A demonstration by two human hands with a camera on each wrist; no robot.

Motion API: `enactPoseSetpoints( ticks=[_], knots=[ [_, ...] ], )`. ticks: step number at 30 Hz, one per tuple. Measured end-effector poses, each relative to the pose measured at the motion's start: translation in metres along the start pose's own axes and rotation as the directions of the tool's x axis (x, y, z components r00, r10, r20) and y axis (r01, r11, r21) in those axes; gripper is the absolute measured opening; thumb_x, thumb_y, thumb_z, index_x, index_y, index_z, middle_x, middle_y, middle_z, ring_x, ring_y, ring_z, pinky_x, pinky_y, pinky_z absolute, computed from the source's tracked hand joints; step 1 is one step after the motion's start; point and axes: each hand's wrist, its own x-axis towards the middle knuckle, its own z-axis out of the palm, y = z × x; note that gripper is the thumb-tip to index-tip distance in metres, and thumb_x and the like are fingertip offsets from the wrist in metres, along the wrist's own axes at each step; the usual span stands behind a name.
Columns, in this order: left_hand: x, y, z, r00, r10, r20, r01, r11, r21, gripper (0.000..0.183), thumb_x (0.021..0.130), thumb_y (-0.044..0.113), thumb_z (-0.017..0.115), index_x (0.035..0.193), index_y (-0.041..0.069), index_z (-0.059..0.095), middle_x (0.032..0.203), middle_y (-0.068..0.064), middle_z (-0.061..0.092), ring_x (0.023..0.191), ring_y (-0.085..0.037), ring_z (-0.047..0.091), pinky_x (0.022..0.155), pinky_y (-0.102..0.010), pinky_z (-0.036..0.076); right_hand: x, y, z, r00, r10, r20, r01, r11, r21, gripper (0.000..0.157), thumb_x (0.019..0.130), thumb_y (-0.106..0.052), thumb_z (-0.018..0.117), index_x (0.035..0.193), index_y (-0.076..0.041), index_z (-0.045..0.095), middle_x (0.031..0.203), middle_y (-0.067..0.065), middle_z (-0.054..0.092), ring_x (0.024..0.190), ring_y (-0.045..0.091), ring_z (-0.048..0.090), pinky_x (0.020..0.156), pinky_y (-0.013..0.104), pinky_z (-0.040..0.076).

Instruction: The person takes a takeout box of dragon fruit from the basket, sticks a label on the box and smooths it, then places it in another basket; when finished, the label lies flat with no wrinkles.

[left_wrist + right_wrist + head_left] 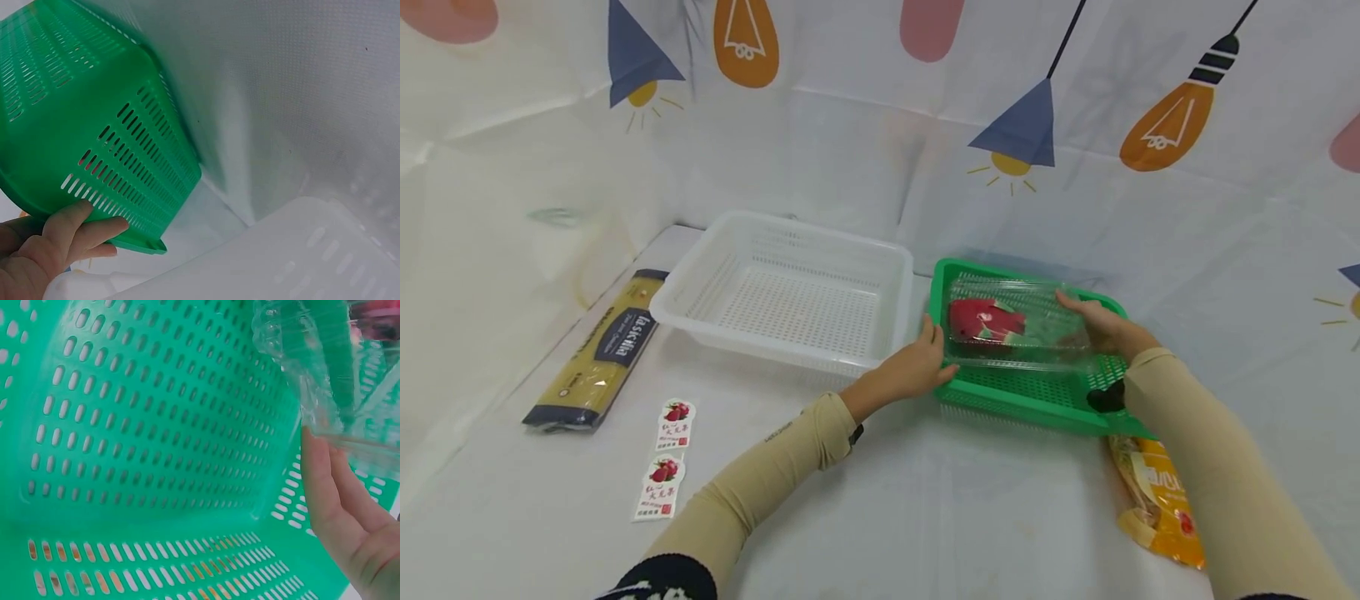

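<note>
A clear plastic box (1052, 329) with a red dragon fruit (985, 321) in its left end is over the green basket (1022, 410). My right hand (1108, 325) grips the box's right end, thumb on top. In the right wrist view, the fingers (322, 481) meet the box's lower edge inside the basket. My left hand (906, 371) is at the basket's left end. The left wrist view has its fingers (100, 231) against the slotted end wall near the rim, lying fairly straight.
A white basket (782, 350) stands left of the green one. Farther left lies a yellow pasta packet (598, 358), with two dragon fruit stickers (666, 458) nearer me. An orange food bag (1161, 500) lies by my right forearm. A printed cloth (850, 150) hangs close behind both baskets.
</note>
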Motion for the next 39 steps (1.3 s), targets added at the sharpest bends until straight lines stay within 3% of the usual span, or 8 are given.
enactPoseSetpoints(
  ticks=[7, 11, 15, 22, 25, 28, 31, 39],
  knots=[
    [-0.001, 0.000, -0.001, 1.000, 0.005, 0.016, -0.005, 1.000, 0.008, 0.068, 0.100, 0.031, 0.048, 0.141, -0.017, 0.022, 0.147, -0.038, 0.012, 0.074, -0.020, 0.068, 0.054, -0.016, 0.048, -0.007, -0.010, 0.003, 1.000, -0.002, -0.016, 0.003, 0.999, 0.042, 0.091, 0.098, -0.053, 0.031, 0.132, -0.018, -0.046, 0.143, 0.018, -0.040, 0.131, 0.055, 0.015, 0.097, 0.060, 0.035],
    [0.000, -0.001, -0.001, 1.000, 0.001, 0.021, -0.001, 1.000, 0.003, 0.068, 0.100, 0.031, 0.048, 0.141, -0.017, 0.022, 0.147, -0.037, 0.011, 0.079, -0.021, 0.068, 0.058, -0.018, 0.050, -0.007, -0.012, 0.002, 0.999, 0.018, -0.041, -0.016, 0.998, 0.054, 0.096, 0.096, -0.055, 0.031, 0.118, -0.021, -0.056, 0.137, 0.015, -0.048, 0.130, 0.052, 0.024, 0.095, 0.055, 0.040],
    [0.000, 0.000, -0.001, 1.000, -0.001, 0.015, 0.001, 1.000, 0.000, 0.068, 0.100, 0.031, 0.049, 0.141, -0.017, 0.022, 0.147, -0.037, 0.012, 0.082, -0.022, 0.068, 0.063, -0.020, 0.051, -0.009, -0.012, 0.003, 0.998, 0.007, -0.054, -0.004, 0.999, 0.050, 0.096, 0.096, -0.056, 0.031, 0.118, -0.022, -0.056, 0.139, 0.019, -0.045, 0.127, 0.051, 0.031, 0.092, 0.053, 0.044],
    [-0.002, -0.001, -0.002, 1.000, -0.012, 0.023, 0.012, 1.000, -0.027, 0.069, 0.099, 0.031, 0.049, 0.141, -0.017, 0.021, 0.148, -0.036, 0.010, 0.085, -0.023, 0.068, 0.066, -0.022, 0.052, -0.017, -0.017, 0.004, 0.998, -0.039, -0.056, 0.041, 0.998, 0.046, 0.091, 0.096, -0.057, 0.028, 0.127, -0.021, -0.050, 0.139, 0.016, -0.046, 0.130, 0.057, 0.016, 0.094, 0.055, 0.042],
    [-0.002, -0.002, -0.001, 1.000, -0.007, 0.028, 0.008, 0.999, -0.034, 0.069, 0.100, 0.031, 0.049, 0.141, -0.017, 0.020, 0.148, -0.036, 0.009, 0.084, -0.024, 0.068, 0.066, -0.022, 0.052, -0.023, -0.021, 0.003, 0.996, -0.062, -0.071, 0.064, 0.998, 0.021, 0.088, 0.096, -0.058, 0.026, 0.136, -0.017, -0.041, 0.142, 0.020, -0.040, 0.123, 0.055, 0.035, 0.092, 0.054, 0.044],
    [-0.002, -0.002, -0.001, 1.000, 0.003, 0.026, -0.003, 1.000, -0.026, 0.069, 0.100, 0.031, 0.049, 0.141, -0.017, 0.021, 0.147, -0.037, 0.009, 0.084, -0.024, 0.068, 0.066, -0.022, 0.052, -0.031, -0.025, 0.003, 0.994, -0.064, -0.089, 0.069, 0.996, 0.058, 0.088, 0.095, -0.058, 0.026, 0.137, -0.017, -0.040, 0.143, 0.023, -0.037, 0.099, 0.035, 0.060, 0.089, 0.052, 0.046],
    [-0.002, -0.003, -0.001, 1.000, 0.012, 0.022, -0.011, 1.000, -0.020, 0.069, 0.100, 0.030, 0.049, 0.141, -0.018, 0.020, 0.147, -0.038, 0.009, 0.086, -0.025, 0.068, 0.070, -0.023, 0.053, -0.039, -0.027, 0.004, 0.992, -0.056, -0.111, 0.071, 0.987, 0.145, 0.091, 0.095, -0.058, 0.028, 0.133, -0.020, -0.045, 0.144, 0.025, -0.034, 0.079, 0.017, 0.064, 0.085, 0.049, 0.050],
    [-0.002, -0.003, -0.002, 1.000, 0.019, 0.023, -0.018, 0.999, -0.040, 0.071, 0.100, 0.029, 0.049, 0.140, -0.020, 0.016, 0.146, -0.039, 0.007, 0.097, -0.029, 0.065, 0.081, -0.027, 0.051, -0.064, -0.027, 0.005, 0.975, -0.085, -0.205, 0.129, 0.970, 0.209, 0.091, 0.095, -0.057, 0.031, 0.138, -0.016, -0.039, 0.145, 0.035, -0.018, 0.069, 0.013, 0.064, 0.075, 0.043, 0.055]
  ],
)
